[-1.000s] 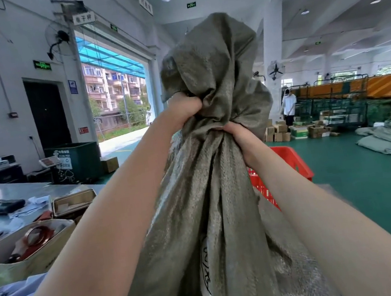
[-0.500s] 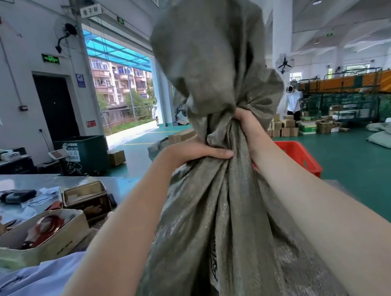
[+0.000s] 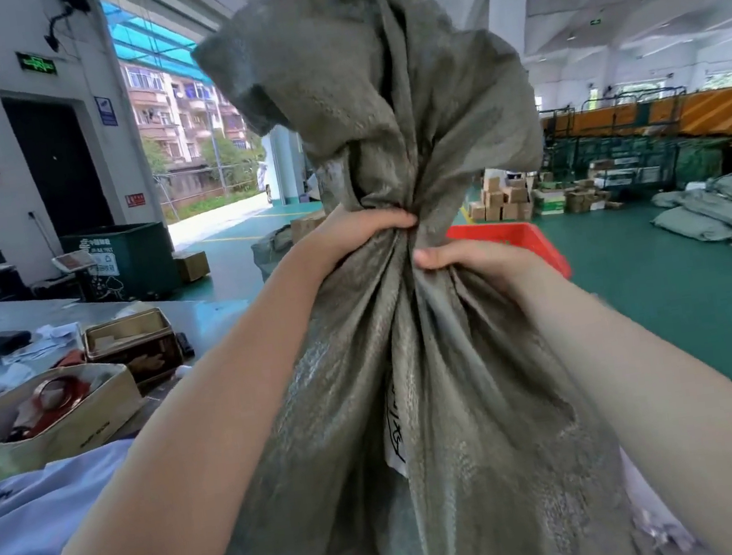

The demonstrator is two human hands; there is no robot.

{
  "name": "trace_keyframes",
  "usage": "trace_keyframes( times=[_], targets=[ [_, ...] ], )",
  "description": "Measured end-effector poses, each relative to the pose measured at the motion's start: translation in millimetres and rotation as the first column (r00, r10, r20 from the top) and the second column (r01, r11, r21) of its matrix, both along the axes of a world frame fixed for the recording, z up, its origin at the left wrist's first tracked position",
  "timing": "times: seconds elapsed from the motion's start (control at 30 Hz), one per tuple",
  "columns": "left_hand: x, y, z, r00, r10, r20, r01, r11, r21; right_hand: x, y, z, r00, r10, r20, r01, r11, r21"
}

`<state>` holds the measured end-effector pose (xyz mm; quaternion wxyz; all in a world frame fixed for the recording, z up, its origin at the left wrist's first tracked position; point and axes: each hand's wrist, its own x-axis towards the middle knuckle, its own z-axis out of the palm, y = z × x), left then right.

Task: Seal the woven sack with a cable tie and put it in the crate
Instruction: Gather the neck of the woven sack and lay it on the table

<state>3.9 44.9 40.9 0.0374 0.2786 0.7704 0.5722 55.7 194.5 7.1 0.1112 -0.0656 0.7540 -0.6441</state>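
1. Far left of the frame: a metal table (image 3: 200, 308) carrying an open cardboard box (image 3: 62, 424) with a red ring-shaped thing inside, and just behind it a brown tin (image 3: 130, 341), lid off.
2. Lower left corner: light blue cloth (image 3: 28, 522), crumpled against the table edge.
3. Left background: a dark doorway, a green bin (image 3: 129, 257) beside it, and a wide opening onto daylight and apartment blocks.
4. Centre left: left hand (image 3: 349, 235) fisted tight around the gathered neck of the woven sack (image 3: 413, 364), fingers wrapped across the front of the bunch.
5. Centre: grey-green sack filling the middle of the frame from bottom edge to top, pinched into a narrow neck at mid-height, loose mouth flopping upward above the grip. No cable tie visible on the neck.
6. Centre right: right hand (image 3: 469, 263) clenched on the same neck, just below and right of the left hand, thumb pressed into the folds.
7. Right of the hands: red crate (image 3: 516, 234) on the green floor, behind the sack and partly hidden by it; sack not inside it.
8. Far right: heaps of filled grey-green sacks (image 3: 718, 212) on the floor, with stacked cartons (image 3: 503, 203) further back.
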Motion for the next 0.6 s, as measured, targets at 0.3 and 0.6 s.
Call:
trace_keyframes(
  times=[0.3, 0.6],
  targets=[
    [-1, 5, 6, 0.982, 0.086, -0.166, -0.094, 0.995, -0.043, -8, -43, -14, 0.872, -0.278, -0.403, 0.335, 0.939, 0.077],
    [1, -1, 3, 0.981, 0.052, -0.188, -0.104, 0.954, -0.281, -20, -64, -26, 0.731, -0.56, -0.39, 0.538, 0.825, -0.175]
  ],
)
